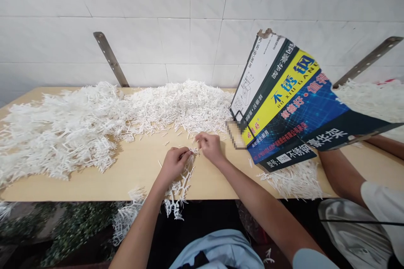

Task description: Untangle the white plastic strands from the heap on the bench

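My left hand (174,163) is closed around a white plastic branched sprig (179,189) that trails down over the table's front edge. My right hand (210,146) pinches the sprig's top end with fingertips, right beside my left hand. Both hands rest on the wooden table (139,168) near its front middle. Loose white plastic pieces (189,105) lie heaped just beyond my hands.
A large heap of white sprigs (57,130) covers the left of the table. A printed cardboard box panel (284,101) stands tilted at the right, with another person's arm (341,172) under it and more white pieces (293,180). Green foliage (72,227) lies below the table.
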The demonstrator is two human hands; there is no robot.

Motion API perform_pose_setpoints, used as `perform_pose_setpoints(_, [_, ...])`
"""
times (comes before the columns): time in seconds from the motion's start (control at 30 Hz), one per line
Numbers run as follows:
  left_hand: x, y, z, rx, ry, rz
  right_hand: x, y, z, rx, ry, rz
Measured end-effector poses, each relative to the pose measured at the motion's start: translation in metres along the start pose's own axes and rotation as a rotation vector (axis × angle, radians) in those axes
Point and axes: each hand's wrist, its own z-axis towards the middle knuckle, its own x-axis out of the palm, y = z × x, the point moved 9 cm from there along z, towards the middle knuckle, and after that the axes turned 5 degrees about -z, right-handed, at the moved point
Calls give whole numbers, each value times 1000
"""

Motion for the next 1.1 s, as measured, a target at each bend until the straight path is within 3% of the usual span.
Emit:
perform_pose_setpoints(0.07, [0,-2,-2,-5,12,3,-17,-20,3,184,-170,-9])
perform_pose_setpoints(0.13, [-2,-2,-3,-27,-5,-21,-19,-18,7,184,-187,-56])
perform_pose_setpoints(0.3, [-12,10,-5,-123,-130,-257,-5,30,6,-156,-82,-254])
perform_pose_setpoints(0.4, [-15,16,-5,-112,-183,-423,-6,39,0,-206,-50,-182])
perform_pose_setpoints(0.5, [-19,17,-5,-86,-230,-548,4,41,-4,-237,103,-98])
perform_pose_setpoints(0.63, [-21,14,-4,-83,-227,-535,21,40,-8,-258,245,-108])
perform_pose_setpoints(0.83, [-15,14,-6,-124,-186,-289,6,11,-6,3,62,-14])
perform_pose_setpoints(1.0, [-21,25,-13,-172,-256,-273,-37,-22,-2,252,-340,32])
perform_pose_setpoints(1.03, [-24,27,-14,-183,-282,-296,-39,-22,0,256,-344,-4])
perform_pose_setpoints(1.1, [-28,27,-14,-185,-313,-336,-29,-9,6,161,-230,-98])
